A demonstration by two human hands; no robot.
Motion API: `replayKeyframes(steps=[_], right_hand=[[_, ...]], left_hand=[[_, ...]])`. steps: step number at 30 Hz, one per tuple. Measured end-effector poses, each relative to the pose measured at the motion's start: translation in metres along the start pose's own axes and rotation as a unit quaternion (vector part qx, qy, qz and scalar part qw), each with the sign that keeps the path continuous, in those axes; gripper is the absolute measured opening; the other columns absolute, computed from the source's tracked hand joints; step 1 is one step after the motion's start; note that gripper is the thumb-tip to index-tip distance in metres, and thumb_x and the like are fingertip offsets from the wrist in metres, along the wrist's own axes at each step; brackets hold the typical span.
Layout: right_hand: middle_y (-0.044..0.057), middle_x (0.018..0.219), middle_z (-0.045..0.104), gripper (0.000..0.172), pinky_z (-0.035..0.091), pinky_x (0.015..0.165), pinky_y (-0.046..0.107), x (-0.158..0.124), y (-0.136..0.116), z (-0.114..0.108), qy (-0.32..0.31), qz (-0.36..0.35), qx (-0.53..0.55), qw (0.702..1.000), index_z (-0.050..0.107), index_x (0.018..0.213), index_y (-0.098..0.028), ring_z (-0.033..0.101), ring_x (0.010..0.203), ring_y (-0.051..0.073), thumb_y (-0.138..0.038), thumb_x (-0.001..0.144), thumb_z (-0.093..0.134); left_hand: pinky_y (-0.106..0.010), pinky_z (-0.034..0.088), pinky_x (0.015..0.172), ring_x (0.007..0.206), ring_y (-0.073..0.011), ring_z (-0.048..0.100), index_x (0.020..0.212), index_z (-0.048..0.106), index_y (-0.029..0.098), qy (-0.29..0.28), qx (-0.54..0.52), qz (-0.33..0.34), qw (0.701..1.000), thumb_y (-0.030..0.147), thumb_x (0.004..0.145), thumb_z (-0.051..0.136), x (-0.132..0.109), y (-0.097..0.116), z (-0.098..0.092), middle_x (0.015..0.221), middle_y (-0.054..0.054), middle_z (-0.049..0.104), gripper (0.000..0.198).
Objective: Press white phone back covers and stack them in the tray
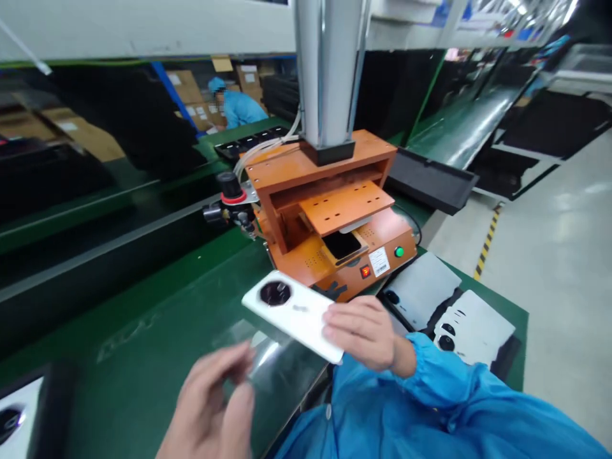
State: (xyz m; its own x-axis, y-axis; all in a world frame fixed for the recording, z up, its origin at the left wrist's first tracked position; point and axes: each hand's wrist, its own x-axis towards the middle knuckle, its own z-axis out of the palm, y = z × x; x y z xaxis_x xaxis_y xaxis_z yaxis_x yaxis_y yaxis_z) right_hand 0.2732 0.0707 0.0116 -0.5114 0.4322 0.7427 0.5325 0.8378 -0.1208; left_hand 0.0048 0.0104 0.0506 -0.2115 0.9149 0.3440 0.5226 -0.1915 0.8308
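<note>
A white smartphone (306,328), its back with a large round black camera ring facing up, is gripped at its near right end by my right hand (361,331). The phone hangs tilted over the green bench, in front of an orange press machine (329,274). My left hand (210,405) is raised to the left of the phone, apart from it, slightly blurred, with thumb and fingers apart and nothing between them. Under the machine's raised plate (351,203) lies a dark rectangular pad (342,245) in a fixture.
White phone back covers (478,328) lie in dark trays at the right. Another white phone (19,417) rests in a black tray at lower left. An air regulator (232,194) juts from the machine's left side. A person in blue (241,107) works across the line.
</note>
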Motion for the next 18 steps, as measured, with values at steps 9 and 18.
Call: replayKeyframes(steps=[9, 18], right_hand=[[0.003, 0.122, 0.076, 0.041, 0.049, 0.093, 0.043, -0.054, 0.077, -0.030, 0.089, 0.157, -0.221, 0.958, 0.069, 0.128, -0.035, 0.072, 0.115, 0.023, -0.013, 0.096, 0.056], [0.006, 0.119, 0.077, 0.033, 0.045, 0.098, 0.045, -0.017, 0.130, -0.014, 0.007, 0.164, -0.196, 0.967, 0.075, 0.112, -0.028, 0.069, 0.118, 0.023, -0.028, 0.105, 0.044]], left_hand=[[-0.018, 0.034, 0.049, 0.084, -0.0157, 0.069, 0.110, 0.065, 0.014, -0.214, -0.471, -0.246, 0.820, 0.037, 0.070, 0.079, 0.127, 0.078, 0.176, 0.117, -0.014, 0.071, 0.048], [-0.019, 0.028, 0.048, 0.059, -0.0084, 0.051, 0.096, 0.066, 0.016, -0.168, -0.449, -0.274, 0.834, 0.033, 0.073, 0.070, 0.077, 0.068, 0.181, 0.078, 0.000, 0.064, 0.029]])
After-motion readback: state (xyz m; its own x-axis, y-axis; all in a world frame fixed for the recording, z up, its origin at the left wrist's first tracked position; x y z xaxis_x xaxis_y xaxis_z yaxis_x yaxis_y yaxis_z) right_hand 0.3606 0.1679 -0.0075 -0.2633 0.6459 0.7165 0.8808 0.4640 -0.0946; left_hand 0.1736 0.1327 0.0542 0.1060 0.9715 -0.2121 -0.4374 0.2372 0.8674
